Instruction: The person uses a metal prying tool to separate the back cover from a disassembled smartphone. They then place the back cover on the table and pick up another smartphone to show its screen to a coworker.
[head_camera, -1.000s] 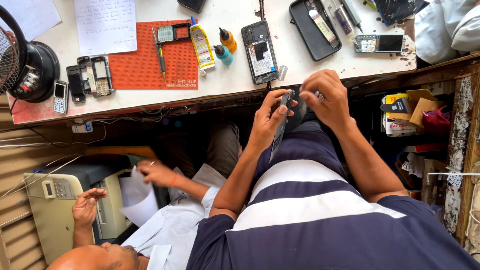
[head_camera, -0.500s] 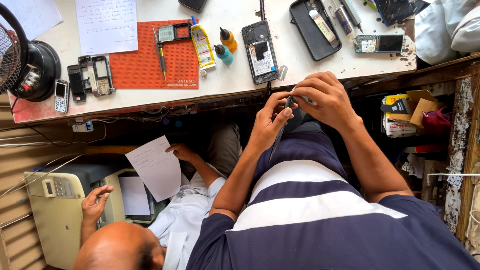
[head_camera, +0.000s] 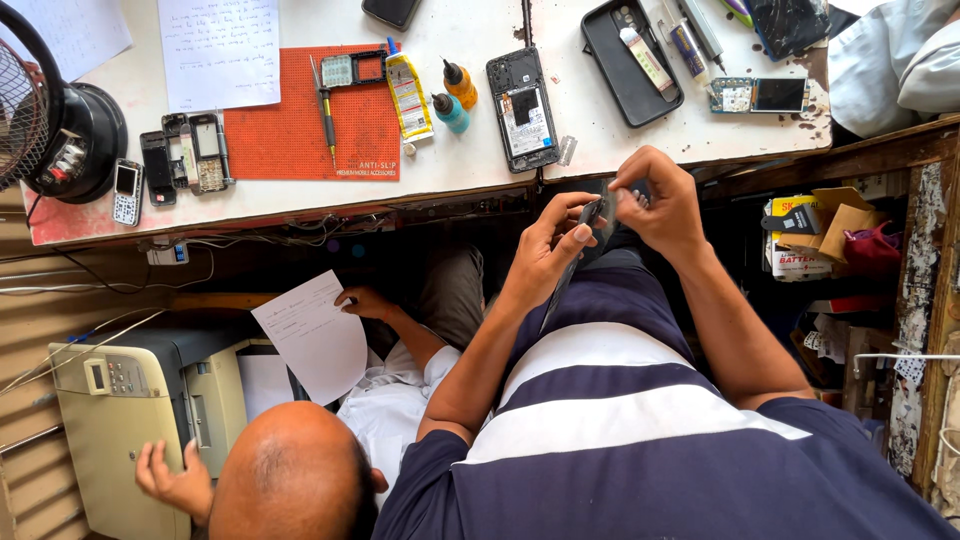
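My left hand (head_camera: 548, 247) and my right hand (head_camera: 660, 196) meet below the table's front edge, both closed on a thin dark phone part (head_camera: 590, 232), a flat panel seen edge-on. My right fingers pinch its upper end while my left thumb presses on its side. On the white table (head_camera: 450, 165) just above lies an opened smartphone (head_camera: 522, 108) with its back removed, next to a small metal piece (head_camera: 566, 150).
An orange mat (head_camera: 285, 135) holds a screwdriver (head_camera: 323, 110) and a frame; glue tube (head_camera: 408, 95), two small bottles (head_camera: 452, 98), old phones (head_camera: 180, 155), a black tray (head_camera: 630, 60), a fan (head_camera: 55, 120). Below left, another person holds a paper sheet (head_camera: 312, 335) by a printer (head_camera: 140, 420).
My hands have stayed on the dark part with small finger shifts. The other person has lifted the paper sheet up and moved further into view.
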